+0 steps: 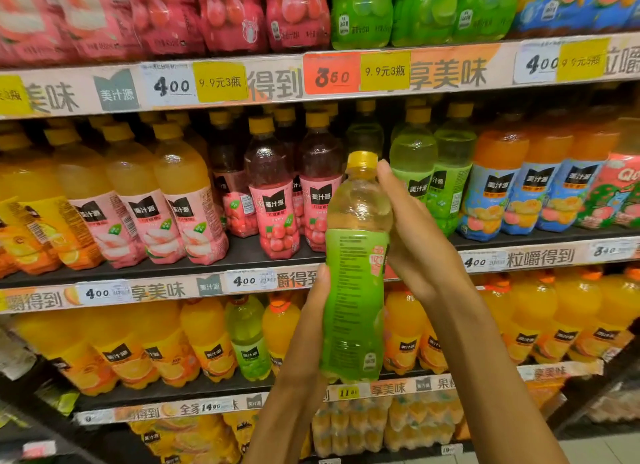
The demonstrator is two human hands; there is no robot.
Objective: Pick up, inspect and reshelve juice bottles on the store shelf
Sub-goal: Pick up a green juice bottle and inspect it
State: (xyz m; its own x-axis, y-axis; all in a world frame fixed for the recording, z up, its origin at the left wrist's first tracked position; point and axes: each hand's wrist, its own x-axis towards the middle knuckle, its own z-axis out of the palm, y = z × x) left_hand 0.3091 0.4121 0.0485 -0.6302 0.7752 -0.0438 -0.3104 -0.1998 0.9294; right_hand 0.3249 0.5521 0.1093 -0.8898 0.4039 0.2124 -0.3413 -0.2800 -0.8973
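Head view: both hands hold the green juice bottle (353, 283) upright at centre, left hand (311, 325) gripping low, right hand (412, 235) wrapping its shoulder; inspection seems underway; reshelving likely means lifting toward one o'clock, beside the green bottles (433, 172).

Both forearms reach up from the lower edge, bare to the wrist. The left hand (313, 328) grips low on a bottle, thumb along its side; the right hand (412, 235) wraps the upper part, fingers curled behind.
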